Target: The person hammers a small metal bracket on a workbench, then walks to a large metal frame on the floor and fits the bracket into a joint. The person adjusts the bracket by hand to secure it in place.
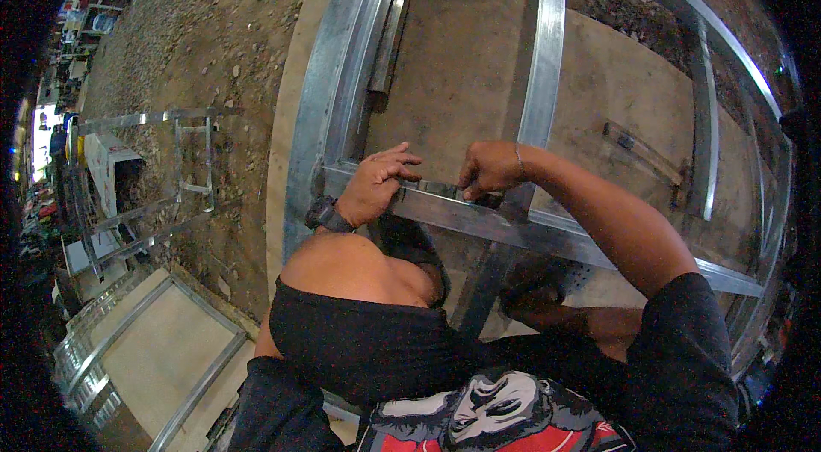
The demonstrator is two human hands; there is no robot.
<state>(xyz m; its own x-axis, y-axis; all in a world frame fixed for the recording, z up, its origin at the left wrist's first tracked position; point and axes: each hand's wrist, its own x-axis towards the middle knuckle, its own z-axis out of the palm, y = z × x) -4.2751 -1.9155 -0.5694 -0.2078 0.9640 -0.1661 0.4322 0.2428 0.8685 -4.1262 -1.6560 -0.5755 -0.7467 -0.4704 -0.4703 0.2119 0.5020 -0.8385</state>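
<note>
Cross-rail [479, 217] of the galvanised steel frame [342, 84] is where both hands sit, at its junction with the upright stud [543, 50]. Left hand [375, 184], watch on wrist, curled down onto the rail's left part, fingers bent over its top edge. Right hand [489, 168] closed in a loose fist just right of that, pinching something small and dark against the rail; can't tell what it is. Rail looks like thin folded sheet: probably light, stiff lengthwise, twists easily, slick, with sharp cut lips, so best gripped on the flat web, not the edges. Frame lies flat over plywood sheets [462, 50] on dirt ground [214, 50]. Open panel space beyond the rail; a level [641, 151] lies right of the stud. More frames [162, 187] well left of the rail
</note>
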